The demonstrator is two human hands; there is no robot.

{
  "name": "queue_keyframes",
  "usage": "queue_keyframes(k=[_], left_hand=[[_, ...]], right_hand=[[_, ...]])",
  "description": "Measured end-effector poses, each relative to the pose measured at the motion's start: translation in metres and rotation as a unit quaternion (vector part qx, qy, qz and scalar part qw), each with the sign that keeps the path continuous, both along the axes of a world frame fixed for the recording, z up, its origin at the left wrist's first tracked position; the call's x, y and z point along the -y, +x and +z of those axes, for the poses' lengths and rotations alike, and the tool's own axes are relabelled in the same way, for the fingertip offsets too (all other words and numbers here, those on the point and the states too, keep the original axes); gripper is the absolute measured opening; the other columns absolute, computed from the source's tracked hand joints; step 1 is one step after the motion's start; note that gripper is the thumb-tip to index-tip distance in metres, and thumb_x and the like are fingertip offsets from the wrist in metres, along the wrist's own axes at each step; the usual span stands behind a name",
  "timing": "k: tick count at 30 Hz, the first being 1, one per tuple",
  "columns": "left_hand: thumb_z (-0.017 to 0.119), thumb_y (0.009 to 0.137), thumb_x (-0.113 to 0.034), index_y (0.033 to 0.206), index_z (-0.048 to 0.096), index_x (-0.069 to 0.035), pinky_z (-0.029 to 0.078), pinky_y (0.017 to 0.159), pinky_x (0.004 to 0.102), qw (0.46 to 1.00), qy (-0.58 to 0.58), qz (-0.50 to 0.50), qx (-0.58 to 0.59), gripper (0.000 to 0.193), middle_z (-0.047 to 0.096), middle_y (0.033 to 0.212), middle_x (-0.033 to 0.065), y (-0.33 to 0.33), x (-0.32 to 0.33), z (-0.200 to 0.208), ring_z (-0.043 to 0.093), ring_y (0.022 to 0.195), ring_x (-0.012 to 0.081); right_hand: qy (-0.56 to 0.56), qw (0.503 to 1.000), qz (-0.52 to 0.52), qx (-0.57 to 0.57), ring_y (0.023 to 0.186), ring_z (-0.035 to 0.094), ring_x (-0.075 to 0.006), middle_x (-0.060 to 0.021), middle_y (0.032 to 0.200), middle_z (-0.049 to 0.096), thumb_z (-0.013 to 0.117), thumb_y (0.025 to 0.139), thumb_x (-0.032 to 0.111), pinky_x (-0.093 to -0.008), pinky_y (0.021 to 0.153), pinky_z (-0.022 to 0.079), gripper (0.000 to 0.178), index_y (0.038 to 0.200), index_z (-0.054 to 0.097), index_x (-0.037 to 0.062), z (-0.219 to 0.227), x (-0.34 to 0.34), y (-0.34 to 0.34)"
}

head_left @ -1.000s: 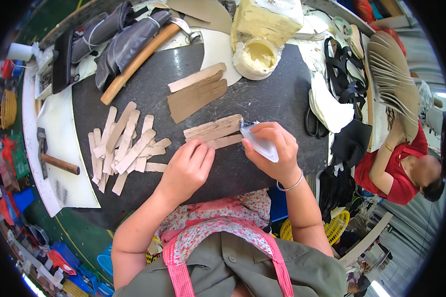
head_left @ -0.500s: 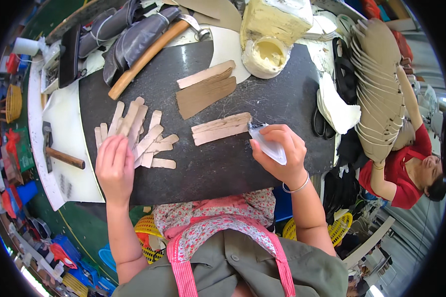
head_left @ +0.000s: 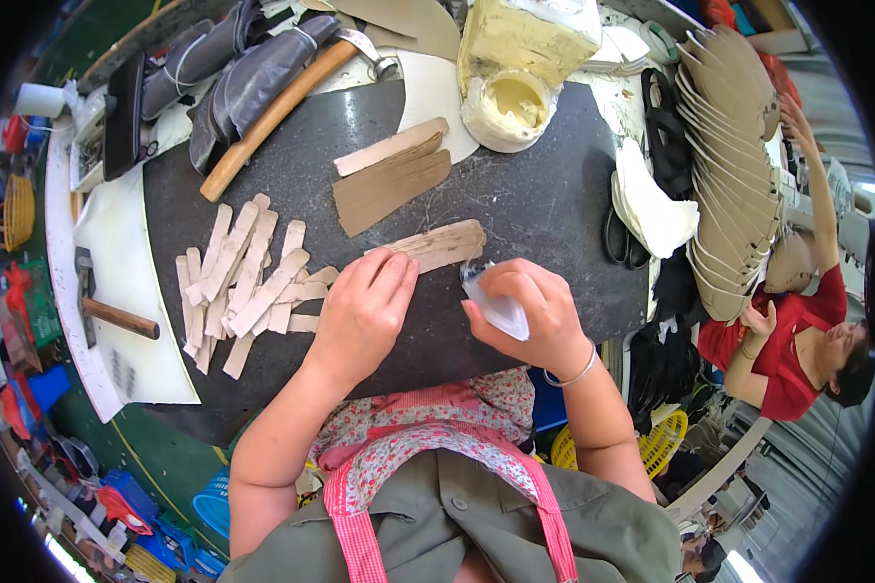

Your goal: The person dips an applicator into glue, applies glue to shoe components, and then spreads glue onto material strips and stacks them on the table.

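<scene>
left hand (head_left: 362,309) lies flat, fingers (head_left: 391,274) loose and spread, grasping nothing, tips pressing the near end of a tan strip (head_left: 444,243) on the dark desk (head_left: 544,204). right hand (head_left: 530,313) is curled, fingers clenched round a small white applicator (head_left: 497,308), its tip just beside the strip's right end. the strip sits mid-desk, between both hands. to the left, a loose heap of pale strips (head_left: 246,279), near the left wrist. above, a brown leather piece (head_left: 391,185) with a lighter strip along its top edge. beyond that, a cream glue pot (head_left: 511,103) and a wooden-handled hammer (head_left: 274,115). far right, a stack of tan insoles (head_left: 734,185), with another person in red (head_left: 797,340) beside it.
</scene>
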State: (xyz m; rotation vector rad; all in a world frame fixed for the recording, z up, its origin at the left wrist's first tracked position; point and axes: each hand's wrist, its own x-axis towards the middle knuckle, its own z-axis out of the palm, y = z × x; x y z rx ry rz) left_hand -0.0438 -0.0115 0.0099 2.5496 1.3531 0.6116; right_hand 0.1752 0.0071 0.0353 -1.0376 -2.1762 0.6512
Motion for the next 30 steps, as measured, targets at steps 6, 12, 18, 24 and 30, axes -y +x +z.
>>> queue_keyframes(k=[6, 12, 18, 24, 30], left_hand=[[0.060, 0.073, -0.005, 0.100, 0.066, 0.007, 0.052, 0.088, 0.0351, 1.000, -0.013, -0.010, 0.015, 0.030, 0.064, 0.104, 0.0145, -0.005, -0.001, -0.003, 0.061, 0.104, 0.0270], [0.060, 0.073, -0.005, 0.099, 0.066, 0.008, 0.052, 0.089, 0.0352, 0.999, -0.024, -0.022, 0.017, 0.030, 0.065, 0.104, 0.0153, -0.006, -0.002, -0.002, 0.061, 0.105, 0.0276], [0.070, 0.068, 0.004, 0.101, 0.066, 0.005, 0.053, 0.089, 0.0405, 0.997, -0.009, 0.000, 0.080, 0.034, 0.066, 0.105, 0.0160, -0.015, 0.006, -0.005, 0.064, 0.101, 0.0320], [0.069, 0.077, 0.005, 0.100, 0.068, 0.004, 0.054, 0.085, 0.0412, 0.969, 0.129, 0.212, 0.010, 0.024, 0.068, 0.101, 0.0164, -0.082, 0.019, 0.000, 0.066, 0.097, 0.0328], [0.073, 0.076, -0.001, 0.094, 0.068, 0.001, 0.052, 0.080, 0.0398, 0.973, 0.077, 0.215, -0.030, 0.019, 0.068, 0.093, 0.0127, -0.097, 0.037, 0.009, 0.065, 0.090, 0.0299]], right_hand=[[0.071, 0.996, -0.009, -0.060, 0.065, 0.061, -0.0242, -0.0102, 0.085, 0.062, 0.082, 0.067, 0.007, -0.0326, 0.055, 0.052, 0.035, 0.085, 0.051, 0.0049, 0.003, -0.003, -0.016], [0.032, 0.997, 0.074, -0.009, 0.066, 0.062, -0.0242, -0.0098, 0.084, 0.062, 0.083, 0.067, 0.010, -0.0326, 0.056, 0.052, 0.035, 0.085, 0.054, 0.0040, -0.007, 0.004, -0.028], [0.096, 0.978, -0.142, -0.115, 0.064, 0.066, -0.0210, -0.0104, 0.079, 0.067, 0.080, 0.077, 0.006, -0.0283, 0.056, 0.053, 0.019, 0.088, 0.064, 0.0033, 0.027, -0.048, -0.004], [0.208, 0.963, -0.172, 0.021, 0.064, 0.061, -0.0322, -0.0145, 0.082, 0.064, 0.067, 0.087, 0.007, -0.0366, 0.057, 0.048, 0.007, 0.089, 0.062, 0.0026, 0.019, -0.130, 0.000], [0.163, 0.946, -0.278, 0.047, 0.059, 0.060, -0.0326, -0.0159, 0.069, 0.062, 0.066, 0.089, 0.009, -0.0390, 0.055, 0.046, 0.014, 0.081, 0.059, 0.0001, 0.035, -0.121, 0.006]])
